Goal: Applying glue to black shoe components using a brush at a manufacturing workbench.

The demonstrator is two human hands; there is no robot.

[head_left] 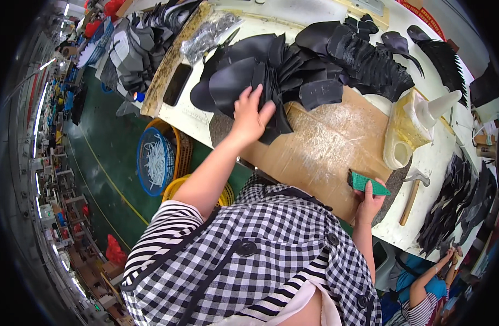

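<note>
We are resting our left hand (248,120), fingers loosely spread and closing on nothing visible, against the black leather-like pieces (233,81) stacked on the worktop (197,120), partly over the brown board (328,149). Our right hand (370,205) is gripping a green textured pad (369,183). Probably we are separating pieces; the next move is seemingly calling for pinching one single layer.

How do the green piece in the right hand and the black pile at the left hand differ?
The green piece is small; the black pile spreads much wider, in overlapping pieces. The green piece is held in the right hand; the black pile lies on the worktable, under the left hand.
</note>
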